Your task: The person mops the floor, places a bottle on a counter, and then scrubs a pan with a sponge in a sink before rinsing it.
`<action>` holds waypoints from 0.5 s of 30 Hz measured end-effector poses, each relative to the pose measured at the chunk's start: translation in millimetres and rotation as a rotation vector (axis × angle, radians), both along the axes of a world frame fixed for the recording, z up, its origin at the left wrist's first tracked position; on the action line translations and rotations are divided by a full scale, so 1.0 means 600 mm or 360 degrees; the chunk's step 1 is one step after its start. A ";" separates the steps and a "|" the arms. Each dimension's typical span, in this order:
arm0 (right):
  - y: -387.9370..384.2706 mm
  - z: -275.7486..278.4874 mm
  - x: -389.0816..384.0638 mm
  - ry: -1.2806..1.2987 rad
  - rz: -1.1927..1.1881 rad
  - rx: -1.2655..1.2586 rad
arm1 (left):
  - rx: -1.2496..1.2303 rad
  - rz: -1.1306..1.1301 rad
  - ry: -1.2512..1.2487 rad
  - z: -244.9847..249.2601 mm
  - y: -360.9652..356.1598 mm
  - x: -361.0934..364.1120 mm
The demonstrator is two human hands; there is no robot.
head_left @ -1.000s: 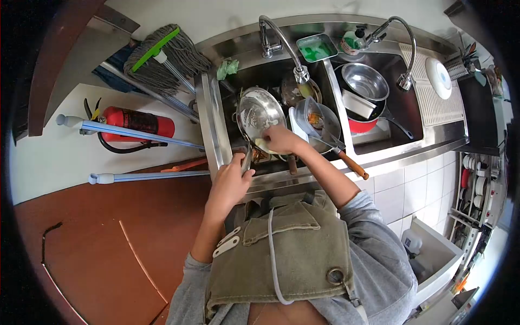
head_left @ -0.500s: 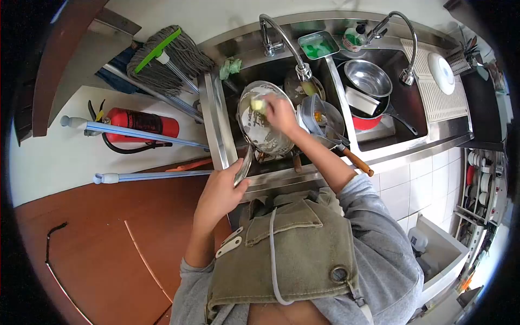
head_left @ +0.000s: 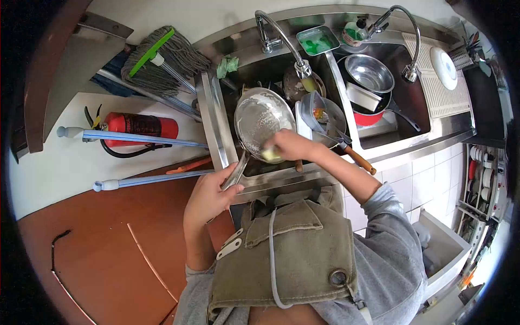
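Observation:
A frying pan point(head_left: 261, 115) with suds on its inner face is held tilted over the left sink basin. My left hand point(head_left: 210, 196) is closed around its metal handle, close to the front rim of the sink. In my right hand point(head_left: 290, 145) is a yellowish-green sponge point(head_left: 270, 155), pressed against the lower part of the pan's inside; the fingers are partly blurred. Right of the pan, a grey plastic container point(head_left: 314, 111) with food scraps and a knife with a wooden handle point(head_left: 359, 160) lie among dishes. A dark round lid or pan point(head_left: 303, 86) rests behind.
Two spring faucets point(head_left: 304, 68) point(head_left: 410, 72) hang over the basins. The right basin holds a steel bowl point(head_left: 369, 73) and a red pot point(head_left: 368, 118). A tray with green sponges point(head_left: 318, 41) sits on the back ledge. A mop point(head_left: 168, 67) and fire extinguisher point(head_left: 141, 127) stand left.
My right hand and the sponge have moved down from the pan's upper middle to its lower edge. The white suds on the pan look thinner. My left hand has shifted slightly left and down.

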State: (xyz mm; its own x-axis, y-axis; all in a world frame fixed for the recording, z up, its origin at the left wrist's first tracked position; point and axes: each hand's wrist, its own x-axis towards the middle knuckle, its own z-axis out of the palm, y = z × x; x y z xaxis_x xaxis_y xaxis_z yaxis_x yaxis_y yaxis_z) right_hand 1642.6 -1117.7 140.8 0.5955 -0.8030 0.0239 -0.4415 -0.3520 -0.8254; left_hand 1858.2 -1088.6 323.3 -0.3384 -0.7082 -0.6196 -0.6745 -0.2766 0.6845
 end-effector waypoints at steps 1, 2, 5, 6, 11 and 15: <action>0.002 0.032 0.011 -0.0119 -0.0057 0.0116 | 0.0009 0.0032 -0.0010 0.000 -0.003 -0.002; -0.001 0.041 0.021 -0.0126 -0.0062 0.0122 | 0.0016 0.0060 -0.0020 0.000 -0.005 -0.004; -0.010 0.037 0.034 -0.0536 -0.0482 -0.0082 | -0.0084 0.0048 -0.0051 0.003 -0.009 -0.010; -0.020 0.026 0.031 -0.0536 -0.0488 -0.0082 | -0.0083 0.0043 -0.0052 0.006 -0.007 -0.015; -0.073 -0.012 -0.031 0.0052 -0.0868 -0.0177 | -0.0112 -0.0040 -0.0099 0.034 0.007 -0.012; 0.004 0.055 0.022 -0.0196 -0.0572 0.0118 | -0.0121 -0.0069 -0.0061 0.008 0.010 -0.012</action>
